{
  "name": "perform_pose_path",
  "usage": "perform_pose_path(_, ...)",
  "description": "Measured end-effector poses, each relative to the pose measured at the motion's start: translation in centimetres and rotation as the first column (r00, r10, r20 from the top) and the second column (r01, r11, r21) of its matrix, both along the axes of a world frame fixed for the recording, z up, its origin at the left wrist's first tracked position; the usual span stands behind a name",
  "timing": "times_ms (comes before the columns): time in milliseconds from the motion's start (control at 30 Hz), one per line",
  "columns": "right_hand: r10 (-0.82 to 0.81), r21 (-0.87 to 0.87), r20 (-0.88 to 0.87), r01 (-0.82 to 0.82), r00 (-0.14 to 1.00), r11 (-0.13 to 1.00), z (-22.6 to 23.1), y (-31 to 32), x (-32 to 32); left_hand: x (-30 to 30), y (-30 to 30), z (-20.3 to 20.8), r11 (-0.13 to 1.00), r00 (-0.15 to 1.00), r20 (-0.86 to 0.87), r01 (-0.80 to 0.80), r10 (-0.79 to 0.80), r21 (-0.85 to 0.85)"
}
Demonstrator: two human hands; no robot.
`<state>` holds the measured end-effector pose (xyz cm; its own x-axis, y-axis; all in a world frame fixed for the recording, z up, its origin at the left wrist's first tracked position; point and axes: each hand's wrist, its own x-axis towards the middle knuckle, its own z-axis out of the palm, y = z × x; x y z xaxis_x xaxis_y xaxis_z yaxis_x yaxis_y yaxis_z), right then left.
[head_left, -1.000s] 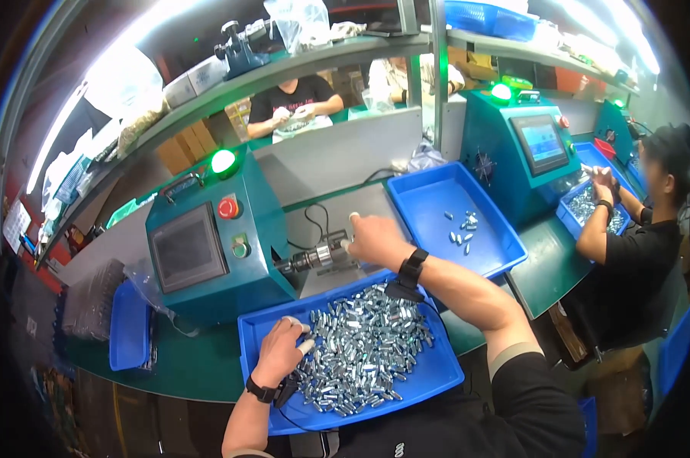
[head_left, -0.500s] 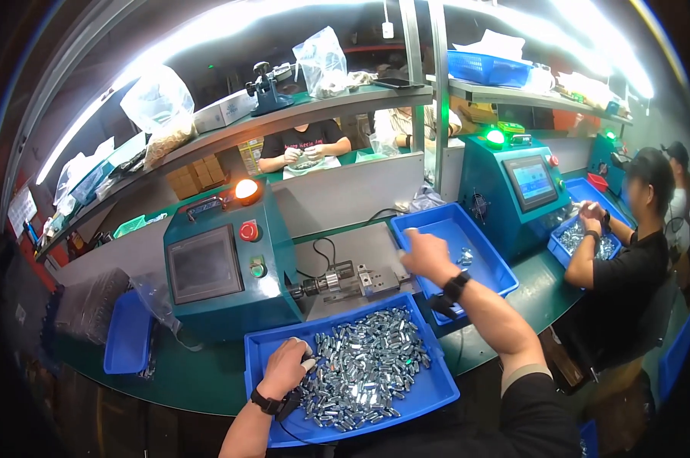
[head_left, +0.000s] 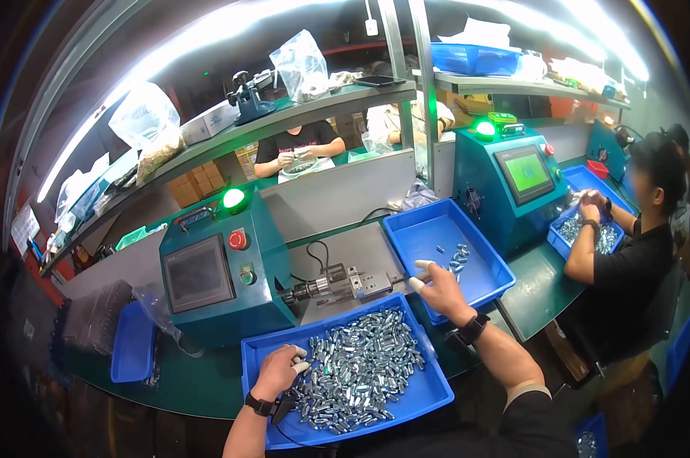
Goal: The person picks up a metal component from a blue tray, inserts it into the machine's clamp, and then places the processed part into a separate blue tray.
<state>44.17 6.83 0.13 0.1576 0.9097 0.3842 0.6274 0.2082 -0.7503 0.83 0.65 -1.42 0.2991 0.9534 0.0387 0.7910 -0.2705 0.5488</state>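
My left hand (head_left: 279, 371), with pale finger cots, is curled at the left side of a heap of small shiny metal cylindrical parts (head_left: 364, 366). Its thumb and forefinger are bent close together against the heap; whatever is between them is too small to make out. The parts fill much of a blue tray (head_left: 261, 353) in front of me. My right hand (head_left: 443, 291), also in finger cots, hovers beside the outer end of a metal clamping fixture (head_left: 372, 281), thumb and forefinger apart with nothing visible between them. Behind it, a second blue tray (head_left: 478, 286) holds several loose parts (head_left: 458, 258).
A teal machine (head_left: 234, 294) with a dark screen, red button and green lamp (head_left: 233, 200) stands at left. Another teal machine (head_left: 498, 183) is at right, near a co-worker (head_left: 627, 244) with a blue basket (head_left: 562, 248). A shelf (head_left: 337, 99) spans above; an extra blue tray (head_left: 133, 343) lies left.
My right hand has come back from over the second tray toward the fixture's end. The near machine's lamp went from orange to green. The neighbouring screen turned from blue to green.
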Motion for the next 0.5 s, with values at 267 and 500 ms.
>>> perform_pose_path(267, 0.090, 0.138, -0.080, -0.078, 0.993, 0.987, 0.5, -1.3, -2.5, 0.1, 0.3, 0.6, 0.989, 0.995, 0.077, -0.060, 0.071, -0.137)
perform_pose_path(500, 0.062, 0.177, -0.221, -0.022, 0.973, 0.984, 0.7, -2.0, -2.6, 0.1, 0.7, 0.6, 0.986, 0.954, 0.253, -0.168, 0.163, -0.003)
